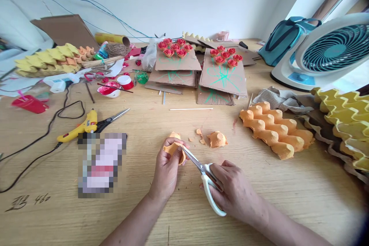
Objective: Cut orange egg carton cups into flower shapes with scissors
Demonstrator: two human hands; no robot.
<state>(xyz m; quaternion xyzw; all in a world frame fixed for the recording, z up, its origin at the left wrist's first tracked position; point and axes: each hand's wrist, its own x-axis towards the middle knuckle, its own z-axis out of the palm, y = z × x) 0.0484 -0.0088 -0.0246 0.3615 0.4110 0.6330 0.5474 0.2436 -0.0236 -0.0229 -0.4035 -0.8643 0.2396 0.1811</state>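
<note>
My left hand [166, 171] is closed on an orange egg-carton cup [173, 147], held just above the wooden table [184, 215]. My right hand [235, 192] grips white-handled scissors [206, 177], fingers through the loops. The blades reach up-left into the cup's edge. A second cut orange cup [217, 139] and small orange scraps [201, 136] lie just beyond the hands. An orange egg-carton strip [276, 128] rests to the right.
A yellow glue gun [79, 127] with a black cord and grey scissors [112, 120] lie at left. Cardboard sheets with red paper roses [223, 73] stand at the back. A fan [331, 52] and yellow cartons [346, 123] crowd the right. Paint bowls [110, 89] sit at back left.
</note>
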